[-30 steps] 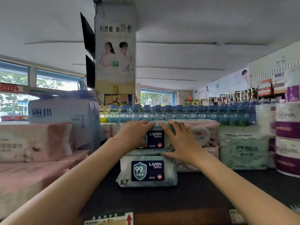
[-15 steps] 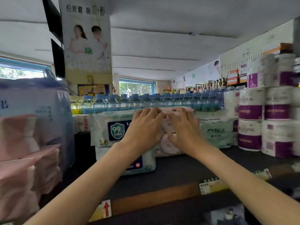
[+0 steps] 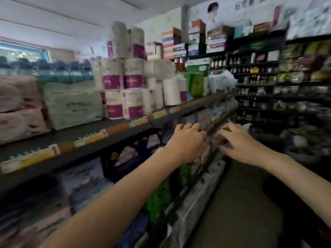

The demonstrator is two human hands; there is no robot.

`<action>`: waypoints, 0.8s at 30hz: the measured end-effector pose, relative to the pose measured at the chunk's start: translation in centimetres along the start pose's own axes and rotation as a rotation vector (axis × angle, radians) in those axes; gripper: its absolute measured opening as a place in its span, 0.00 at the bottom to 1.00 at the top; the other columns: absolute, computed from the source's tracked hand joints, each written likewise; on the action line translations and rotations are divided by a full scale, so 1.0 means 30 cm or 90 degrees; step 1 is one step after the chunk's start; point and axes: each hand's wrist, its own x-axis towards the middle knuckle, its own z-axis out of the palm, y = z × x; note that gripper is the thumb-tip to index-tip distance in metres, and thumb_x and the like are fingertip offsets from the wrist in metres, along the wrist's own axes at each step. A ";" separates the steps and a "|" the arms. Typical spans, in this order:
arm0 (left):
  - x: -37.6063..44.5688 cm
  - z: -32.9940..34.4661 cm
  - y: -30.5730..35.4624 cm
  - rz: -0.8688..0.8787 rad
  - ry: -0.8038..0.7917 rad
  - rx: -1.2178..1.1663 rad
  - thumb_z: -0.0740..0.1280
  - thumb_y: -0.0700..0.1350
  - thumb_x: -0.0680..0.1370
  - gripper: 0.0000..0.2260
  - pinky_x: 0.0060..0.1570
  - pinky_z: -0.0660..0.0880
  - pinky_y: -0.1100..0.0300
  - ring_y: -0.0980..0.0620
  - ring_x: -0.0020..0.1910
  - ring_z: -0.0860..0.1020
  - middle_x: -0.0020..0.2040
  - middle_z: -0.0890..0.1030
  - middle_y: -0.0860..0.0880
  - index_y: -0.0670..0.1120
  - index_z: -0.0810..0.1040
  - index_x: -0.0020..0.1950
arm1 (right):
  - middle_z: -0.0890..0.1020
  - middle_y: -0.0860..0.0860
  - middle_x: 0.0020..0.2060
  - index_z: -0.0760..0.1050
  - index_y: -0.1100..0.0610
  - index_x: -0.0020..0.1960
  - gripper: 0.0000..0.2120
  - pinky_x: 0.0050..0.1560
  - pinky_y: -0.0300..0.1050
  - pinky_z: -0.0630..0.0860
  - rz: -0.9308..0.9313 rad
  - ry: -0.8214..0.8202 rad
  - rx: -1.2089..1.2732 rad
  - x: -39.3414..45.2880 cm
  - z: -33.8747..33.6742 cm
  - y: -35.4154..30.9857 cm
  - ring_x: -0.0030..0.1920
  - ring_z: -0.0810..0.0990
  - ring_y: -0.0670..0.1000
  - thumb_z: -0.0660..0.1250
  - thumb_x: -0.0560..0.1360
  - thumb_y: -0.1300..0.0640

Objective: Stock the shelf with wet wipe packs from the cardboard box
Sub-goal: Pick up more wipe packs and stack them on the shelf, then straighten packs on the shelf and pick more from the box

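Two empty hands held out in front of the shelf, in a blurred view.

Taking the shelf (image 3: 75,138) as the landmark: pink packs (image 3: 16,111) and a pale green pack (image 3: 73,108) lie at its left end, purple-banded paper rolls (image 3: 123,93) stand further right. Below its front edge, the left hand (image 3: 186,142) hangs with fingers loosely curled, holding nothing; just beside it, the right hand (image 3: 238,142) spreads relaxed fingers, also empty. I cannot tell where the wet wipe packs or the cardboard box lie; neither hand touches one.

Two hands: left hand (image 3: 186,140), right hand (image 3: 238,142). One green tissue pack (image 3: 75,108) sits on one shelf (image 3: 71,138). Rolls are too blurry to count.
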 end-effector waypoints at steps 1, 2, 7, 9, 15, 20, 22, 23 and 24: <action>0.052 0.046 0.138 0.033 -0.017 -0.017 0.59 0.48 0.78 0.16 0.62 0.63 0.48 0.42 0.65 0.67 0.65 0.68 0.44 0.46 0.69 0.65 | 0.66 0.54 0.61 0.70 0.54 0.61 0.13 0.63 0.49 0.67 0.037 -0.035 -0.002 -0.106 0.023 0.136 0.65 0.64 0.56 0.60 0.78 0.54; 0.095 0.096 0.278 0.066 -0.041 -0.039 0.59 0.48 0.78 0.17 0.62 0.63 0.48 0.42 0.65 0.67 0.65 0.68 0.44 0.46 0.69 0.66 | 0.66 0.53 0.61 0.69 0.54 0.63 0.14 0.62 0.47 0.67 0.074 -0.068 -0.016 -0.219 0.055 0.266 0.65 0.66 0.55 0.60 0.78 0.55; 0.171 0.404 0.985 0.250 -0.214 -0.078 0.61 0.48 0.77 0.21 0.64 0.63 0.48 0.42 0.69 0.61 0.71 0.61 0.45 0.48 0.65 0.70 | 0.64 0.54 0.64 0.59 0.57 0.71 0.23 0.60 0.46 0.68 0.316 -0.319 -0.018 -0.922 0.281 0.820 0.64 0.68 0.57 0.56 0.77 0.63; 0.160 0.516 1.246 0.327 -0.267 -0.105 0.61 0.47 0.77 0.20 0.64 0.63 0.47 0.43 0.69 0.60 0.72 0.59 0.46 0.49 0.66 0.69 | 0.65 0.56 0.63 0.60 0.58 0.70 0.22 0.55 0.46 0.68 0.426 -0.415 0.019 -1.217 0.340 0.984 0.62 0.69 0.59 0.55 0.77 0.66; 0.012 0.749 1.755 0.471 -0.415 -0.149 0.59 0.46 0.78 0.18 0.64 0.62 0.49 0.45 0.68 0.63 0.70 0.63 0.47 0.49 0.67 0.69 | 0.68 0.61 0.66 0.64 0.60 0.70 0.20 0.61 0.48 0.69 0.621 -0.531 0.093 -1.811 0.532 1.168 0.64 0.71 0.59 0.58 0.78 0.61; -0.124 0.939 1.887 0.500 -0.543 -0.072 0.59 0.45 0.78 0.19 0.67 0.60 0.50 0.45 0.69 0.65 0.71 0.64 0.48 0.49 0.66 0.70 | 0.67 0.56 0.64 0.65 0.57 0.68 0.21 0.61 0.49 0.68 0.562 -0.565 0.140 -1.998 0.749 1.130 0.65 0.68 0.59 0.61 0.76 0.60; -0.152 1.004 1.898 0.493 -0.583 -0.051 0.59 0.45 0.78 0.19 0.66 0.62 0.50 0.45 0.69 0.65 0.71 0.65 0.47 0.50 0.65 0.70 | 0.66 0.53 0.67 0.63 0.55 0.70 0.23 0.59 0.49 0.68 0.513 -0.571 0.160 -2.023 0.836 1.107 0.65 0.68 0.57 0.61 0.76 0.62; -0.163 1.033 1.898 0.495 -0.605 -0.051 0.59 0.45 0.78 0.19 0.65 0.63 0.51 0.44 0.69 0.66 0.71 0.65 0.47 0.50 0.65 0.70 | 0.65 0.53 0.68 0.62 0.54 0.71 0.24 0.60 0.48 0.68 0.488 -0.567 0.175 -2.028 0.883 1.097 0.66 0.68 0.56 0.61 0.76 0.62; -0.171 1.061 1.898 0.498 -0.627 -0.053 0.59 0.45 0.78 0.19 0.65 0.63 0.51 0.44 0.68 0.67 0.71 0.65 0.47 0.51 0.66 0.70 | 0.65 0.52 0.70 0.60 0.54 0.72 0.25 0.61 0.47 0.68 0.471 -0.568 0.194 -2.023 0.921 1.089 0.67 0.68 0.55 0.61 0.77 0.62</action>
